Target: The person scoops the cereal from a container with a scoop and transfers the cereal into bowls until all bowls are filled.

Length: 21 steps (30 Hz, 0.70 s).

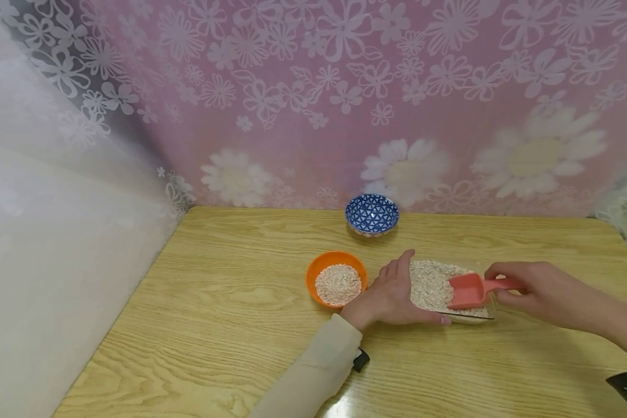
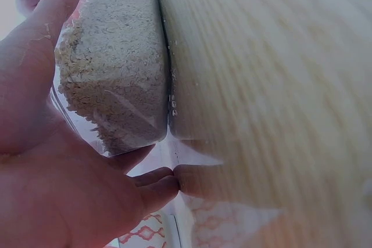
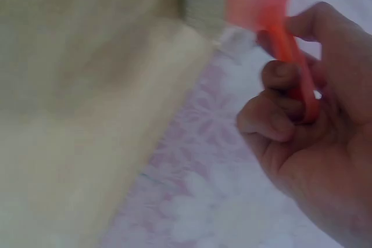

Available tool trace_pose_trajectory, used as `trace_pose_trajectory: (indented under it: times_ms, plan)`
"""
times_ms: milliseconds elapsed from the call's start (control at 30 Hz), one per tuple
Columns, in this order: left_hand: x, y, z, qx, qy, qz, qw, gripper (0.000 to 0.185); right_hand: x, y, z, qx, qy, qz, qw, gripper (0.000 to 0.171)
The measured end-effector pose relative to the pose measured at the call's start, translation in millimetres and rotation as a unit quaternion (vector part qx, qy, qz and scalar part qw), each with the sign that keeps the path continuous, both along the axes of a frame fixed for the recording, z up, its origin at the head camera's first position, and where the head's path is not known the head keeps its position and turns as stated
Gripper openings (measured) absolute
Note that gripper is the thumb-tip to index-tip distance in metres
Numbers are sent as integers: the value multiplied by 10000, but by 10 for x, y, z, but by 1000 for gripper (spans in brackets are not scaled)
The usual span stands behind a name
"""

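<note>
A clear rectangular container (image 1: 482,319), filled with oat flakes (image 1: 428,285), stands on the table at the right. My left hand (image 1: 389,295) rests against its left end, fingers spread and fairly straight, thumb along the near side. The left wrist view shows the oats (image 2: 119,56) through the clear wall beside the palm. My right hand (image 1: 540,290) grips the handle of a coral-red scoop (image 1: 468,290), whose blade lies in the oats at the container's right part. In the right wrist view, fingers curl round the scoop's handle (image 3: 285,47); its blade is blurred.
An orange bowl (image 1: 313,276) holding oat flakes stands just left of my left hand. Farther back is a blue-and-white patterned bowl (image 1: 372,213). The wooden table (image 1: 230,290) meets a pink floral curtain (image 1: 303,145) at the back and a pale one at the left.
</note>
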State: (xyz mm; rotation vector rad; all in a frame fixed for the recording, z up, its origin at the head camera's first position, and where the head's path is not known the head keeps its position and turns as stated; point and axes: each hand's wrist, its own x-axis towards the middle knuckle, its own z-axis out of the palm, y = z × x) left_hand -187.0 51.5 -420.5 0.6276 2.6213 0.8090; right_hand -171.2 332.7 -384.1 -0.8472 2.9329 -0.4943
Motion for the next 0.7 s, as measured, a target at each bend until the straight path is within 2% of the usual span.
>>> trace_pose_trajectory:
  times_ms: [100,200,367,700]
  plan:
    - [-1,-1,4,-6,-33,13,10000,128,36,53,-140,-617,187,111,9979,26]
    - [-2,2,4,14,-55,10,10000,128,52,76,-252,-925,434,210,9945,32]
    - [3,8,0,10,-32,-14,10000,128,56,31,-352,-1072,768,286,9909,36]
    - [3,5,7,-64,3,41,10000,128,93,-10,-444,-1176,1072,175,9871,41]
